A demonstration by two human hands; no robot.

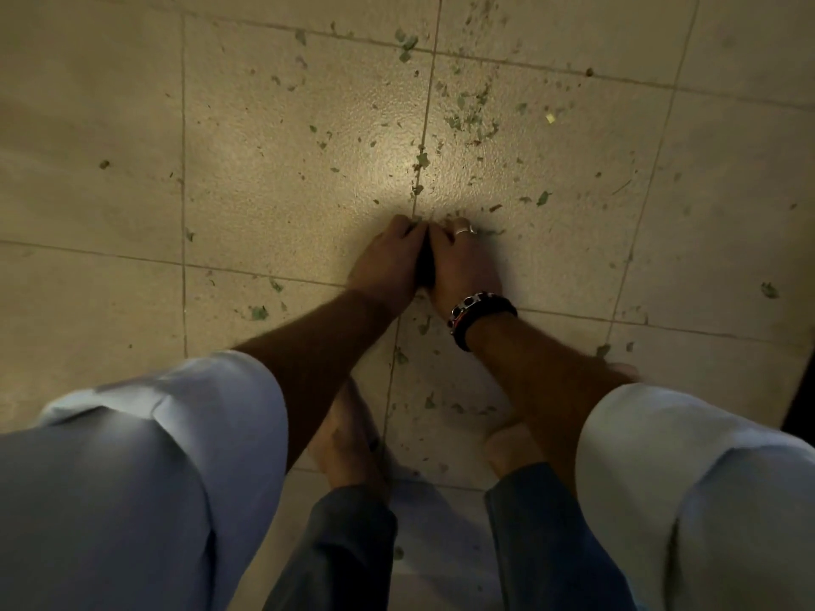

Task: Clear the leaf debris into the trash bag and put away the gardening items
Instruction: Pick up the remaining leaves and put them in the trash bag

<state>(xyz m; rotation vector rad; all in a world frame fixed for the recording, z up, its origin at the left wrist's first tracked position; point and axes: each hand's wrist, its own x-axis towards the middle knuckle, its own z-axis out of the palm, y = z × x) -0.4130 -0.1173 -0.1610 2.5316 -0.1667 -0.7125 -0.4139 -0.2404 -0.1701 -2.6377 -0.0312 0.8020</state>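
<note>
Left hand (388, 262) and right hand (463, 262) meet edge to edge on the tiles (110, 125), fingers curled inward, likely to cup gathered leaf bits (472, 121); any grip is hidden; most debris lies scattered beyond and right; no bag in view.

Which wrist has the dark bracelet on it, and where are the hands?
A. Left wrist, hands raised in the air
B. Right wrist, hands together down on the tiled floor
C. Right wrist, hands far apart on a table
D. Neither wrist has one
B: the dark bracelet sits on the wrist of the right hand, which meets the left hand down on the tiled floor among leaf bits.
</note>
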